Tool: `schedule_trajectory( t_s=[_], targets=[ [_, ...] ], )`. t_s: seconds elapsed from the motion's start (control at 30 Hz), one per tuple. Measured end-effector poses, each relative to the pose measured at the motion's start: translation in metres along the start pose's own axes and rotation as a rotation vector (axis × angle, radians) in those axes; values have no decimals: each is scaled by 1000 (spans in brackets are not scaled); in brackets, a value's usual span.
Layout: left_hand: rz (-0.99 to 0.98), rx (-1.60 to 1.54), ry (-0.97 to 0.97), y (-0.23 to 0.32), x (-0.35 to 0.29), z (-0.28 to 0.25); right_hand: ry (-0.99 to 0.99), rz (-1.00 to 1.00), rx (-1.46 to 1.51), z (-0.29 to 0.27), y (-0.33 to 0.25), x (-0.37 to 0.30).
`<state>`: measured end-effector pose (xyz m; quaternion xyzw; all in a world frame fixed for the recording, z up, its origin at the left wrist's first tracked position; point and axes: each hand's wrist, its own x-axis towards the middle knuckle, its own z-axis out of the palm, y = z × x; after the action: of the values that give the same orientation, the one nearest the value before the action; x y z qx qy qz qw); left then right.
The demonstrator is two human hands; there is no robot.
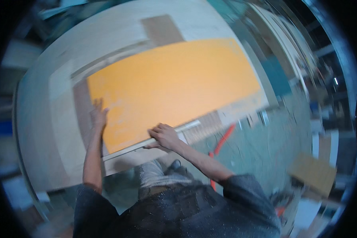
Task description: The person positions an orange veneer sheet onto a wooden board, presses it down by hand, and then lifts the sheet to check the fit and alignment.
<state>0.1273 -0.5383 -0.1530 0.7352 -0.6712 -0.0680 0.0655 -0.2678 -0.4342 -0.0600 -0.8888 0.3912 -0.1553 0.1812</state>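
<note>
From the head view, an orange rectangular panel (178,83) lies flat across the middle of a large pale worktop (35,119), its long side running from the near left toward the right. The left hand (98,113) rests at the panel's left edge, fingers spread wide and pointing to the far side. The right hand (164,136) is at the near edge, its fingers curled over a narrow pale strip (127,150) that runs along that edge; blur hides whether it grips strip or panel tightly, so I cannot tell. A brown board (161,29) lies beyond the panel on the far side. To the right, a red coiled hose (225,139) runs over the green floor (271,139), and a tan board (312,174) sits at the near right.
</note>
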Motion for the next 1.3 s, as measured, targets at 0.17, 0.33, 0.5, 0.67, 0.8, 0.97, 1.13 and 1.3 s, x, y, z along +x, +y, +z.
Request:
schedule_trajectory(
  t_s=[0.17, 0.33, 0.5, 0.67, 0.8, 0.97, 1.13, 1.3],
  targets=[
    [9, -92, -84, 0, 4, -15, -3, 3, 12, -4, 7, -4],
    [15, -50, -137, 28, 4, -42, 84, 33, -31, -3, 1, -12],
    [66, -65, -59, 5, 3, -41, 64, 23, -34, -8, -3, -6],
    [44, -68, -78, 19, 1, -43, 18, 69, -27, -8, -5, -9],
    [26, -76, -100, 34, -2, -50, 53, 71, -31, -2, -4, -15],
    [60, -81, -64, 26, -6, -45, -34, 118, 2, -7, -7, -13],
    [13, -99, -87, 35, -15, -51, -58, 89, 9, -5, -7, -17],
    [-90, -66, -161, 47, -19, -63, -30, 94, 39, -15, -10, -13]
  ],
)
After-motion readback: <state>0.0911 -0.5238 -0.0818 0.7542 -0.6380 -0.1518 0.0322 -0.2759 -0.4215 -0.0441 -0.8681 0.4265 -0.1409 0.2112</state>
